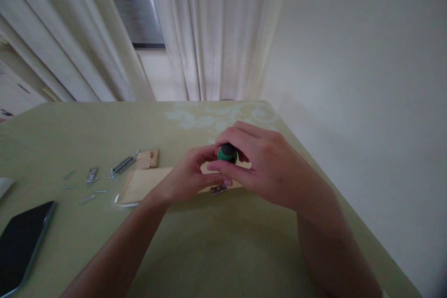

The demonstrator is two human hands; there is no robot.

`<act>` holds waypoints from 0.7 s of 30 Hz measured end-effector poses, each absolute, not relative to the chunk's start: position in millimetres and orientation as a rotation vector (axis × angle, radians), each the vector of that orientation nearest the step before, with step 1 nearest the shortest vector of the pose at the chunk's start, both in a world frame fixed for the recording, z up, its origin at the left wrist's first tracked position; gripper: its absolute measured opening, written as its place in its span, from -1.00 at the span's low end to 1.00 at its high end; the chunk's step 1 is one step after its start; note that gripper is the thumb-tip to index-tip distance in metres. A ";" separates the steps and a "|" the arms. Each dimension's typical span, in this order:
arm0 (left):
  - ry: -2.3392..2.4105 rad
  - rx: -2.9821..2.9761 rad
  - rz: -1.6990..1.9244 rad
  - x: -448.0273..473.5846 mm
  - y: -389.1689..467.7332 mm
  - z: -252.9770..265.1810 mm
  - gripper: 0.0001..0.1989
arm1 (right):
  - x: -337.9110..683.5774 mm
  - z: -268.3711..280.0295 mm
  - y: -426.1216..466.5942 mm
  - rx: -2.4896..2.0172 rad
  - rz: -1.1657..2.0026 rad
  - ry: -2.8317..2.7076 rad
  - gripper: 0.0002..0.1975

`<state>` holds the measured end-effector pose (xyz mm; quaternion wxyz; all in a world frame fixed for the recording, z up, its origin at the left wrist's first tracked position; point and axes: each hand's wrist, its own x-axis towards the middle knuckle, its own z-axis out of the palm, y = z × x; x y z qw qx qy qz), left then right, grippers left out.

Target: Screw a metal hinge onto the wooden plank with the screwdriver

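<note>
My right hand (268,163) grips a screwdriver (227,152) by its green and black handle, which points up toward me. The shaft and tip are hidden beneath my fingers. Close against it, my left hand (190,172) curls its thumb and fingers around the spot below the handle; what they pinch there is covered. Under both hands lies a pale wooden board (143,184), with a small metal hinge (219,190) at its near edge, just below my left thumb.
Left of the board lie a small wood piece (147,159), a dark metal hinge (124,165), another hinge (91,175) and several loose screws (87,199). A phone (24,247) rests at the near left on the green tablecloth (209,256). A wall (366,102) borders the table's right side.
</note>
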<state>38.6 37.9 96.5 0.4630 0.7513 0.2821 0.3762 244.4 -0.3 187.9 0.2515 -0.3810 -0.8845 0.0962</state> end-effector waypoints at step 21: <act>0.641 1.916 0.881 29.3 42.3 95.1 -0.91 | 242.8 184.8 -1.1 -0.898 0.288 -2.444 -0.64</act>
